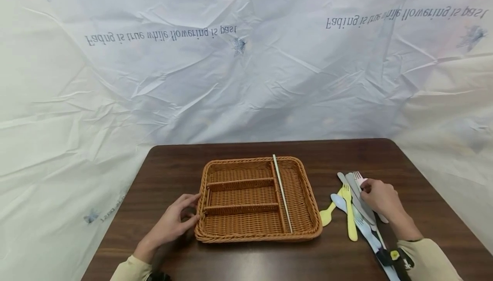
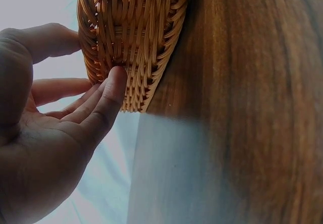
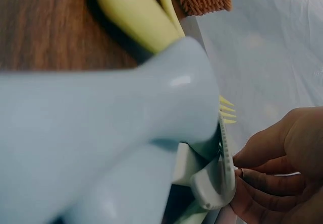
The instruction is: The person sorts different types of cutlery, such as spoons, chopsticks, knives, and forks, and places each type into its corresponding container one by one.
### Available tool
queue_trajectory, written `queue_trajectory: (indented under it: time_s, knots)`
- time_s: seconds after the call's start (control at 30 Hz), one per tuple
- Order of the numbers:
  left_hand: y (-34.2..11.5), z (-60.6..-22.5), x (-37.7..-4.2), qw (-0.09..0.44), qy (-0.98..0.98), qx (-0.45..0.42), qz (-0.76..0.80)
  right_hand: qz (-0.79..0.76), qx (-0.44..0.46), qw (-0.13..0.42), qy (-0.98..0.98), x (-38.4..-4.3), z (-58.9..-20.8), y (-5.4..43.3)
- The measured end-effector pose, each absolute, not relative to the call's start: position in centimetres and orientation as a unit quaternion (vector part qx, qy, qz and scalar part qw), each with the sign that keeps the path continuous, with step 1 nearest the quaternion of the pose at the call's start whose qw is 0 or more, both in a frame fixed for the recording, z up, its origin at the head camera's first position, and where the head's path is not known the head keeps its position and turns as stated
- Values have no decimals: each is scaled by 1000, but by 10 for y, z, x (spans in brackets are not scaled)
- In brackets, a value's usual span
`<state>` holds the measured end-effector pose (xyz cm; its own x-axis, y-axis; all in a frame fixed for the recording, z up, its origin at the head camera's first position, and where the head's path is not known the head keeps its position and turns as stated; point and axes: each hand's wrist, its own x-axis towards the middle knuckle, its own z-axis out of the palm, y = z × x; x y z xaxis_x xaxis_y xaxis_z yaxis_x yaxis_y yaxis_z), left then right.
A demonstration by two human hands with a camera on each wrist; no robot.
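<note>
My left hand (image 1: 178, 219), fingers loosely spread, touches the left side of a wicker basket (image 1: 239, 195) at lower centre, while my right hand (image 1: 381, 198), lower right, pinches a pale pink fork (image 1: 359, 178) among piled cutlery (image 1: 350, 217).

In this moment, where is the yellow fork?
In the head view, the yellow fork lies right of the basket, between the yellow spoon and the right hand, with its tines at the far end.

wicker basket (image 1: 256, 239): brown, divided, flat | cutlery (image 1: 360, 204): pastel, heaped right of basket | pale fork (image 1: 358, 176): far end, tines away
</note>
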<state>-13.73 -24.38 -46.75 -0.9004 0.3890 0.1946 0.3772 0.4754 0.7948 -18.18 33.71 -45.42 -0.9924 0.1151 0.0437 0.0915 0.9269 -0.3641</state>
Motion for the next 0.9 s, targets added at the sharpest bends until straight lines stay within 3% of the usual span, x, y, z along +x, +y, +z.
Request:
queue_trajectory:
  time_s: [0.33,0.57,0.9]
  knots:
    - [-242,-466,-138,7,863,214,457,180,-36,30,-983,-182,-453,340]
    - [-244,-466,-137,12,866,218,450,160,-28,-2,-987,-184,-454,334]
    - [-244,-464,-138,14,868,208,451,147,-1,6,-989,-185,-452,334]
